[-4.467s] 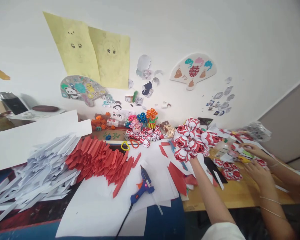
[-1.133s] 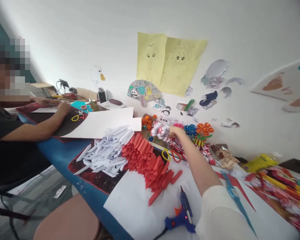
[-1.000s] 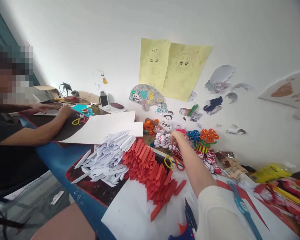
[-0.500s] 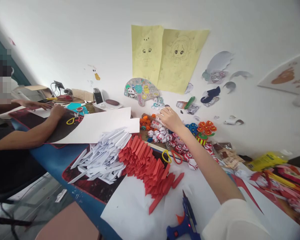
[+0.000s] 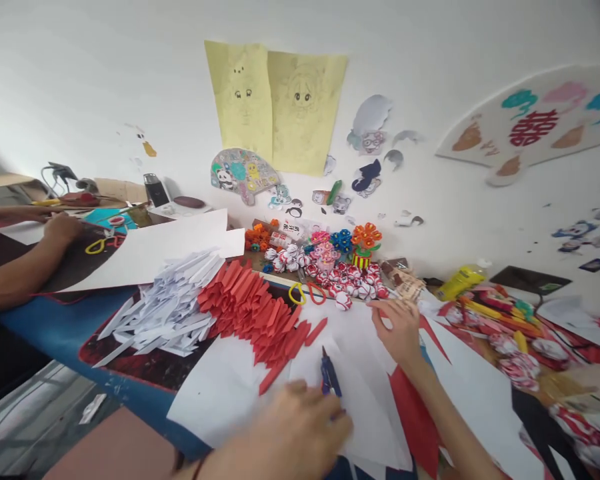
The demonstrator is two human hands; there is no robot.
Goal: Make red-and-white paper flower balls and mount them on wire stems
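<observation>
My left hand (image 5: 300,427), blurred by motion, is over the white paper sheets (image 5: 230,387) at the blue glue gun (image 5: 330,375), whose nozzle points away from me; its fingers are smeared. My right hand (image 5: 397,327) hovers over the paper at the right, fingers bent, and whether it holds anything small cannot be made out. Beyond it lie red and white paper balls (image 5: 343,301). A heap of folded red strips (image 5: 250,307) lies beside a heap of folded white strips (image 5: 165,307). Scissors with yellow and red handles (image 5: 316,293) rest behind the red strips.
Across the table at the left are another person's arms (image 5: 30,267). A large white sheet (image 5: 155,257) lies behind the strips. Flower crafts (image 5: 366,240) stand near the wall. At the right are a yellow bottle (image 5: 460,281) and a red sheet (image 5: 413,420).
The view has turned to the right. My right hand has come back from the crafts near the wall to above the paper. My left hand has come into view by the glue gun.
</observation>
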